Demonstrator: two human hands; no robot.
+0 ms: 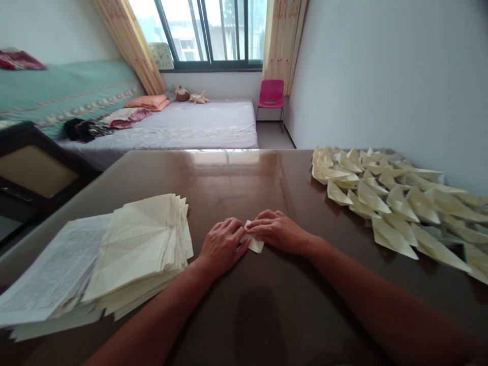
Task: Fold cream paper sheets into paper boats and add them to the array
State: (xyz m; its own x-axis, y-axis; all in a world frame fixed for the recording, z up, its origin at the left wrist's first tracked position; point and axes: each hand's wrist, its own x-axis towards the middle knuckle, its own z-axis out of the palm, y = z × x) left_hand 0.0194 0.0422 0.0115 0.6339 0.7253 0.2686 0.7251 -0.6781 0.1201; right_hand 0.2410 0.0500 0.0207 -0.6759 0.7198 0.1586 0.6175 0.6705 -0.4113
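Observation:
A small folded piece of cream paper [254, 244] lies on the dark brown table [244, 178] right in front of me. My left hand [223, 245] presses down on its left side with fingers curled over it. From the right, my right hand [277, 231] lies on the paper, fingertips pinching its upper edge. Both hands meet over the paper and hide most of it.
A stack of creased cream sheets [141, 249] lies at my left, on top of printed pages [53, 269]. Several folded paper pieces [396, 203] are spread along the table's right side by the wall. Beyond the table are a bed [190, 124] and a pink chair [271, 96].

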